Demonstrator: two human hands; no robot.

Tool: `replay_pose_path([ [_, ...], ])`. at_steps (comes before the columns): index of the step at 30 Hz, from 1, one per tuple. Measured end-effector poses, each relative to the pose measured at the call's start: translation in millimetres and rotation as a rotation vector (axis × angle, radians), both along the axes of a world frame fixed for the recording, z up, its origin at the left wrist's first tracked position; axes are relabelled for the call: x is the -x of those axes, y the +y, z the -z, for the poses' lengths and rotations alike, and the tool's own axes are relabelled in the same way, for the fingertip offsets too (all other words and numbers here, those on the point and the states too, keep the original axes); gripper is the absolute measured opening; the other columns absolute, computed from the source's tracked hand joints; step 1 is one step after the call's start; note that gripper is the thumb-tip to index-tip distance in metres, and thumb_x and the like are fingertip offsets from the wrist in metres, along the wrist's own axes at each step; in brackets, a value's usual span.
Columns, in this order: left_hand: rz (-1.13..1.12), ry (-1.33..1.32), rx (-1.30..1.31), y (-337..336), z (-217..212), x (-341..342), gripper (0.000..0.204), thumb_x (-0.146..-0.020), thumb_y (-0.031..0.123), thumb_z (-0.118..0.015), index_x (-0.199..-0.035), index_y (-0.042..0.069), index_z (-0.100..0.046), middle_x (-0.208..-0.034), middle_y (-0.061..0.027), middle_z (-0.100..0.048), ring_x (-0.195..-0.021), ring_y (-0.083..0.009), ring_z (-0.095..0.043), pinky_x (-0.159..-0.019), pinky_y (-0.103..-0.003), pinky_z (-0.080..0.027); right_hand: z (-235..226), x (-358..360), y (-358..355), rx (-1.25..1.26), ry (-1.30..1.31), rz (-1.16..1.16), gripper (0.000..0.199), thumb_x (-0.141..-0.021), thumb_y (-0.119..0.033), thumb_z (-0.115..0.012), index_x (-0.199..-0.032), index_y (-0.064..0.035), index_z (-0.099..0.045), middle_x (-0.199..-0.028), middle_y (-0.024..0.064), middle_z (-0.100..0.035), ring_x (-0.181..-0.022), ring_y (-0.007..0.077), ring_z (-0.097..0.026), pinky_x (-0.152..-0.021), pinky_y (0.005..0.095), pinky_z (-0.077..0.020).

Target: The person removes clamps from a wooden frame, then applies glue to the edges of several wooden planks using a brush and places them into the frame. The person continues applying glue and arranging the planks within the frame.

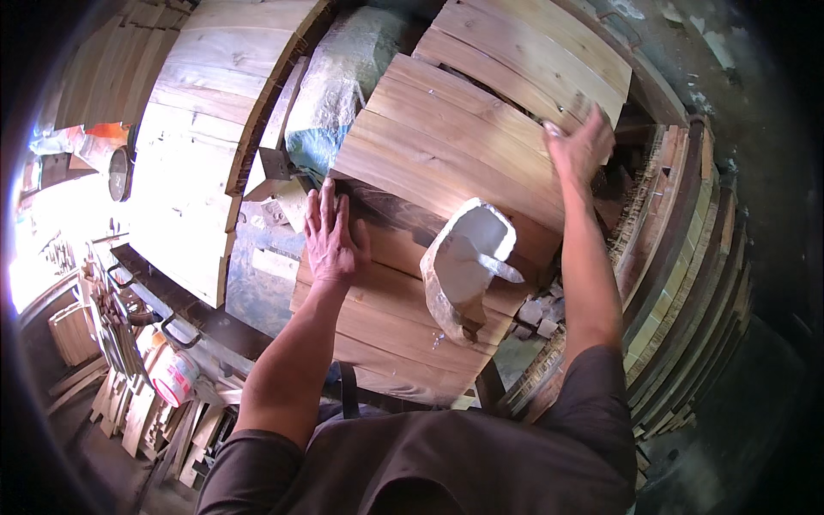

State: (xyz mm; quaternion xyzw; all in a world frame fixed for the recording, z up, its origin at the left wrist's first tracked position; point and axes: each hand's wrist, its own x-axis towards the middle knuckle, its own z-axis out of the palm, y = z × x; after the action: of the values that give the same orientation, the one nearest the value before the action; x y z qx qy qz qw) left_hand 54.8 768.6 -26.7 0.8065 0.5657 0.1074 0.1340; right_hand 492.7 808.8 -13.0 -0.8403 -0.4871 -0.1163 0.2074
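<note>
Several wooden boards lie side by side in panels in front of me. My left hand (332, 239) rests flat, fingers stretched out, at the left end of a dark-edged gap between the middle panel (446, 142) and the near panel (378, 318). My right hand (581, 148) is at the right end of the middle panel, close to the far panel (541, 51); its fingers are apart and somewhat blurred. On the near panel stands a cut-open plastic container (446, 296) with white paste inside. A white-coated stick (500, 268) leans out of it. Neither hand grips anything.
A pale wooden panel (202, 112) lies to the left, beside a plastic-wrapped bundle (343, 77). Stacked boards (678, 257) stand at the right. Lower left are loose wood strips (163, 421) and a pink-and-white bucket (174, 378). A metal bar with handles (184, 313) runs along the left.
</note>
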Motion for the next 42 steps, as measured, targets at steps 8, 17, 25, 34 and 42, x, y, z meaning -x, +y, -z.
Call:
replay_pose_path([
  [8, 0.013, -0.002, -0.023, 0.3, 4.3, 2.1, 0.054, -0.09, 0.022, -0.06, -0.138, -0.003, -0.054, -0.163, -0.0188, -0.031, -0.149, -0.0456, -0.027, -0.12, -0.057, -0.023, 17.2, 5.9, 42.9, -0.043, -0.14, -0.136, 0.09, -0.07, -0.025, -0.089, -0.144, -0.0101, -0.039, -0.14, 0.0211, -0.05, -0.132, 0.0396, -0.045, -0.106, 0.0563, -0.0348],
  [17, 0.002, -0.004, -0.053, 1.8, 1.5, 0.0, 0.053, -0.089, 0.019, -0.061, -0.137, -0.003, -0.054, -0.163, -0.0182, -0.032, -0.147, -0.0455, -0.03, -0.119, -0.057, -0.026, 27.5, 16.8, 41.8, -0.069, -0.185, -0.003, 0.067, -0.072, -0.026, -0.088, -0.125, -0.0097, -0.051, -0.122, 0.0168, -0.056, -0.117, 0.0362, -0.052, -0.095, 0.0532, -0.0399],
  [25, -0.003, -0.009, -0.008, 0.8, -2.4, 2.8, 0.053, -0.09, 0.025, -0.06, -0.136, -0.002, -0.058, -0.164, -0.0182, -0.03, -0.149, -0.0457, -0.026, -0.121, -0.055, -0.022, 36.8, 19.8, 36.2, -0.127, -0.047, -0.323, 0.024, -0.078, -0.016, -0.078, -0.093, -0.0112, -0.06, -0.093, 0.0109, -0.059, -0.089, 0.0355, -0.059, -0.077, 0.0474, -0.0477],
  [34, 0.0, -0.032, 0.002, 3.6, -8.8, 2.2, 0.052, -0.091, 0.024, -0.057, -0.135, -0.003, -0.057, -0.164, -0.0197, -0.029, -0.149, -0.0461, -0.024, -0.122, -0.055, -0.02, 37.0, 41.0, 33.7, 0.169, 0.045, -0.468, 0.035, -0.093, -0.024, -0.065, -0.121, -0.0022, -0.062, -0.118, 0.0219, -0.067, -0.107, 0.0405, -0.063, -0.092, 0.0494, -0.0507],
  [42, -0.001, -0.029, -0.015, 3.6, -3.5, 3.2, 0.054, -0.091, 0.025, -0.058, -0.137, -0.002, -0.056, -0.164, -0.0185, -0.029, -0.15, -0.0448, -0.025, -0.122, -0.054, -0.02, -7.1, 35.5, 50.5, 0.406, 0.306, -0.414, 0.035, -0.084, -0.023, -0.078, -0.112, -0.0041, -0.067, -0.113, 0.0164, -0.066, -0.106, 0.0372, -0.062, -0.091, 0.0464, -0.0504],
])
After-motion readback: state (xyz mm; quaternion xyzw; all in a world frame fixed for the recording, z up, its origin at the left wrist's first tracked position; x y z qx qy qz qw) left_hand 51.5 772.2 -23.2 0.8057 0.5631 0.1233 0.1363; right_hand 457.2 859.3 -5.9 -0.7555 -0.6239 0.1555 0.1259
